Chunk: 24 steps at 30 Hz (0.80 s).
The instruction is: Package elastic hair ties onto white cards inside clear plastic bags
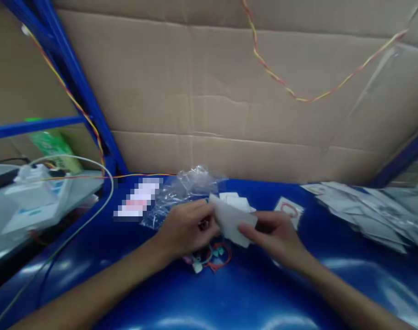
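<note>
Between my two hands is a thin, white, translucent packet, tilted and a little blurred. My right hand pinches its right side, thumb in front and fingers behind. At the packet's left edge, the curled fingers of my left hand close on it; a small dark thing shows in the gap of those fingers, too unclear to name. Just behind the packet lie several small white cards or packets. Under my left hand, thin red and pale green cord loops with small coloured pieces rest on the blue surface.
Crumpled clear plastic bags lie behind my left hand, beside a blurred-out label. To the right are a packet with a red loop and a pile of flat packets. A white device and cable are at left; cardboard stands behind.
</note>
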Tool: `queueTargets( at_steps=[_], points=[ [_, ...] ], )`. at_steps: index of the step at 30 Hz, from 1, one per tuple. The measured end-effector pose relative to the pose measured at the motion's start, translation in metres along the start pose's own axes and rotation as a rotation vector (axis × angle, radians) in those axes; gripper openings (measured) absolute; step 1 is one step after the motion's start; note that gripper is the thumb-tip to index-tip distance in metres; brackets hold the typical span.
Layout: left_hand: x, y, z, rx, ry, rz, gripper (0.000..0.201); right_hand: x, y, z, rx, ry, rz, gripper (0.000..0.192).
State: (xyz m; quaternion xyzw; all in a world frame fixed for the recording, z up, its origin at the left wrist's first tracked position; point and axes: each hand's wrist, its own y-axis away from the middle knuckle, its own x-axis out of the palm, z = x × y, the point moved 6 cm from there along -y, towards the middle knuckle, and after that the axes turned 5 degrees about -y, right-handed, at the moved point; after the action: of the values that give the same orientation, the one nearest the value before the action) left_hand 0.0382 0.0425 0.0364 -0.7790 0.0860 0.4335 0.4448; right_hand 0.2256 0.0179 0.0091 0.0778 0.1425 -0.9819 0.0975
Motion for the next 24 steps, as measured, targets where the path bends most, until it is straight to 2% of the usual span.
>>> queueTargets(
  at_steps=[4, 9, 11, 13, 15, 18, 21, 24],
  points=[
    [0.001, -0.002, 0.009, -0.133, 0.199, 0.069, 0.019, -0.005, -0.004, -0.006, 0.074, -0.110, -0.025, 0.024],
    [0.001, -0.003, 0.018, -0.286, 0.501, 0.165, 0.020, -0.025, -0.014, -0.016, 0.114, -0.324, -0.150, 0.026],
    [0.002, -0.003, 0.021, -0.349, 0.613, 0.173, 0.020, -0.033, -0.017, -0.021, 0.124, -0.386, -0.191, 0.023],
    [0.003, -0.003, 0.023, -0.386, 0.638, 0.151, 0.020, -0.036, -0.018, -0.023, 0.127, -0.415, -0.196, 0.022],
    [0.004, -0.002, 0.023, -0.386, 0.588, 0.092, 0.019, -0.035, -0.017, -0.020, 0.106, -0.376, -0.184, 0.024],
    [0.000, 0.000, 0.023, -0.348, 0.492, -0.085, 0.012, -0.030, -0.015, -0.013, 0.087, -0.281, -0.182, 0.027],
    [-0.010, 0.001, 0.013, -0.148, 0.269, -0.221, 0.012, -0.025, -0.013, -0.009, 0.089, -0.254, -0.179, 0.029],
    [-0.015, 0.001, 0.005, -0.036, 0.129, -0.245, 0.013, -0.024, -0.014, -0.009, 0.087, -0.288, -0.170, 0.029]
  ],
)
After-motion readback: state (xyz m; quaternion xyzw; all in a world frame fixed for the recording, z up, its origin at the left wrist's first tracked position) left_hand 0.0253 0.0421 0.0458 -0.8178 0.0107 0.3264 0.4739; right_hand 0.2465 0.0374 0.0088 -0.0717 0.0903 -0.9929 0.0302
